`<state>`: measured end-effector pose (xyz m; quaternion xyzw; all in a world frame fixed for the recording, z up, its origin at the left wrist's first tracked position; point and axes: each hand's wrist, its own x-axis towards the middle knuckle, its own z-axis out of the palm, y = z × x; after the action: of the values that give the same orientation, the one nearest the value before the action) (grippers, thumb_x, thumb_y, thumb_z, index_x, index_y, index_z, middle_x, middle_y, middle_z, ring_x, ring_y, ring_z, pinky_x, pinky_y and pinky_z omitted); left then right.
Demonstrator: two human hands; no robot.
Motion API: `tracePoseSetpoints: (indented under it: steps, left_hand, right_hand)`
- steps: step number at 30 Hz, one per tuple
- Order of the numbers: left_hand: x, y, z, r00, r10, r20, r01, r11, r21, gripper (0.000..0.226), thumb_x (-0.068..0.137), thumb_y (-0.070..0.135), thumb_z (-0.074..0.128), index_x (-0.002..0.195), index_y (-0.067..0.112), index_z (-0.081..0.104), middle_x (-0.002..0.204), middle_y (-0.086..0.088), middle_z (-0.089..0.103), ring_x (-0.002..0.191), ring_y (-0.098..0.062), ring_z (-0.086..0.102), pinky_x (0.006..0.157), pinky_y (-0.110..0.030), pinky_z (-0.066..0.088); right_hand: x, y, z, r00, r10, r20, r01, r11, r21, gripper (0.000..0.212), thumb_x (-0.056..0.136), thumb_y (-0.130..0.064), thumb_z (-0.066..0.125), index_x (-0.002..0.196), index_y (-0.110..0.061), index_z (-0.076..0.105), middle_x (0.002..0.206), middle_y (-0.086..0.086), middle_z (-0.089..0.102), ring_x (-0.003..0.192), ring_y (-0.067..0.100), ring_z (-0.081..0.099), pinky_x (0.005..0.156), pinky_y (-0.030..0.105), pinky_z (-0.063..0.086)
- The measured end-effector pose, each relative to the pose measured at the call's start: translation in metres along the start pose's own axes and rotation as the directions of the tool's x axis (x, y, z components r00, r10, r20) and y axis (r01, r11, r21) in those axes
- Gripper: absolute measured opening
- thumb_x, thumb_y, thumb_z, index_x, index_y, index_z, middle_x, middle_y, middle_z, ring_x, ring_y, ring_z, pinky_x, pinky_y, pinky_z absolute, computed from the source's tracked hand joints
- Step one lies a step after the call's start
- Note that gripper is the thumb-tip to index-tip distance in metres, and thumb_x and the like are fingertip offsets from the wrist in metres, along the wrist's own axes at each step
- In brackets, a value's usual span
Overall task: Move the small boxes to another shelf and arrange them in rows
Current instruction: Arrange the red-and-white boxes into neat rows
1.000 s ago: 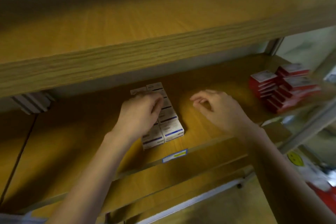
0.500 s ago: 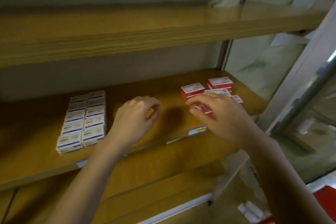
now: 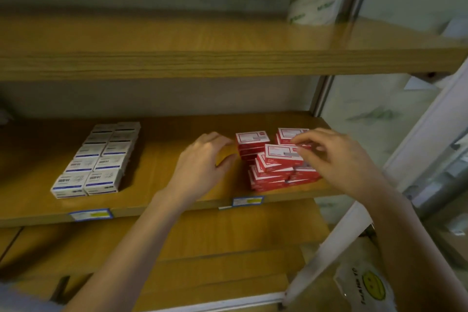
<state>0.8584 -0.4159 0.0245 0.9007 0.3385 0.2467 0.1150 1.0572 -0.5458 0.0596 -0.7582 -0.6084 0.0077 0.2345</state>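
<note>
When lifting red boxes (image 3: 268, 172), likely light and stiff: pinch top box (image 3: 278, 152) by long sides. Left grip (image 3: 200, 159) loose, empty. Right grip (image 3: 334, 157) touching top box, hold unclear.

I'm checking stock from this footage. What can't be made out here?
Head view:
Print on the white boxes and red boxes: too small and blurred.
Red box count: the right hand covers the pile's right side; upper boxes hide lower ones.
Right hand's grip: unclear whether it pinches the top box or only touches it.
Shelf labels: too small to read.
</note>
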Motion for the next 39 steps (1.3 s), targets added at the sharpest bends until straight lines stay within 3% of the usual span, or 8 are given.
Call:
tracePoseSetpoints:
  steps: [8, 12, 18, 22, 25, 29, 33, 39]
  left_hand:
    - [0.056, -0.028, 0.031, 0.954, -0.136, 0.267, 0.13, 0.991, 0.039, 0.075, 0.076, 0.057, 0.058, 0.138, 0.021, 0.035, 0.145, -0.005, 0.037, 0.134, -0.021, 0.032, 0.107, -0.038, 0.033]
    - [0.063, -0.039, 0.039, 0.95, -0.094, 0.298, 0.099, 0.995, -0.002, 0.069, 0.076, 0.057, 0.059, 0.133, 0.022, 0.041, 0.137, -0.003, 0.045, 0.122, -0.021, 0.045, 0.099, -0.04, 0.042]
    - [0.063, -0.04, 0.043, 0.971, -0.002, 0.24, 0.032, 0.992, -0.124, 0.059, 0.079, 0.054, 0.057, 0.126, 0.02, 0.048, 0.125, 0.0, 0.054, 0.119, -0.018, 0.047, 0.095, -0.039, 0.043]
    - [0.06, -0.042, 0.047, 0.983, -0.024, 0.184, 0.073, 0.961, -0.267, 0.051, 0.079, 0.05, 0.06, 0.12, 0.022, 0.054, 0.118, 0.002, 0.058, 0.117, -0.018, 0.048, 0.096, -0.042, 0.042]
    - [0.054, -0.045, 0.04, 0.99, -0.055, 0.129, 0.098, 0.929, -0.357, 0.048, 0.078, 0.05, 0.061, 0.117, 0.023, 0.057, 0.111, 0.006, 0.061, 0.108, -0.011, 0.052, 0.092, -0.033, 0.044]
    - [0.053, -0.067, 0.022, 0.985, -0.158, 0.068, 0.172, 0.89, -0.422, 0.035, 0.079, 0.04, 0.065, 0.111, 0.03, 0.056, 0.103, 0.013, 0.061, 0.092, -0.001, 0.057, 0.075, -0.005, 0.04]
    - [0.069, -0.088, 0.026, 0.953, -0.27, 0.136, 0.3, 0.895, -0.33, 0.041, 0.085, 0.022, 0.061, 0.124, 0.015, 0.051, 0.11, 0.006, 0.051, 0.097, -0.007, 0.048, 0.066, -0.003, 0.034]
    - [0.087, -0.121, 0.061, 0.905, -0.332, 0.268, 0.376, 0.916, -0.137, 0.049, 0.086, 0.033, 0.058, 0.131, 0.018, 0.045, 0.134, -0.009, 0.049, 0.124, -0.025, 0.043, 0.099, -0.027, 0.031]
  right_hand:
    - [0.05, 0.034, -0.001, 0.989, 0.048, 0.136, -0.03, 0.991, -0.129, 0.046, 0.083, -0.036, 0.06, 0.126, -0.025, 0.048, 0.126, -0.003, 0.051, 0.118, 0.013, 0.04, 0.094, 0.033, 0.037]
    - [0.064, 0.044, 0.002, 0.971, 0.103, 0.217, -0.076, 0.989, -0.129, 0.054, 0.079, -0.04, 0.064, 0.128, -0.025, 0.047, 0.13, -0.001, 0.049, 0.121, 0.016, 0.041, 0.1, 0.038, 0.036]
    - [0.075, 0.045, 0.002, 0.955, 0.054, 0.292, -0.04, 0.998, -0.054, 0.036, 0.077, -0.032, 0.068, 0.109, -0.018, 0.061, 0.107, -0.002, 0.064, 0.092, 0.009, 0.058, 0.084, 0.028, 0.045]
    - [0.08, 0.052, 0.003, 0.951, 0.071, 0.3, -0.052, 0.996, -0.07, 0.042, 0.076, -0.032, 0.069, 0.116, -0.022, 0.058, 0.113, -0.004, 0.061, 0.099, 0.01, 0.056, 0.09, 0.032, 0.044]
    - [0.083, 0.056, 0.001, 0.947, 0.057, 0.316, -0.019, 0.992, -0.122, 0.043, 0.075, -0.039, 0.068, 0.115, -0.028, 0.057, 0.113, -0.009, 0.061, 0.099, 0.007, 0.055, 0.086, 0.027, 0.044]
    - [0.092, 0.05, -0.007, 0.947, 0.004, 0.322, 0.054, 0.984, -0.171, 0.047, 0.077, -0.046, 0.063, 0.12, -0.032, 0.052, 0.12, -0.011, 0.056, 0.105, 0.006, 0.053, 0.081, 0.019, 0.038]
    - [0.122, 0.035, -0.006, 0.951, -0.03, 0.309, 0.052, 0.997, -0.06, 0.05, 0.076, -0.043, 0.066, 0.121, -0.03, 0.049, 0.113, -0.01, 0.05, 0.105, 0.012, 0.049, 0.08, 0.019, 0.035]
    - [0.18, 0.045, 0.054, 0.887, -0.065, 0.458, 0.108, 0.992, -0.069, 0.045, 0.075, -0.035, 0.07, 0.116, -0.023, 0.052, 0.116, -0.001, 0.057, 0.103, 0.018, 0.055, 0.087, 0.029, 0.045]
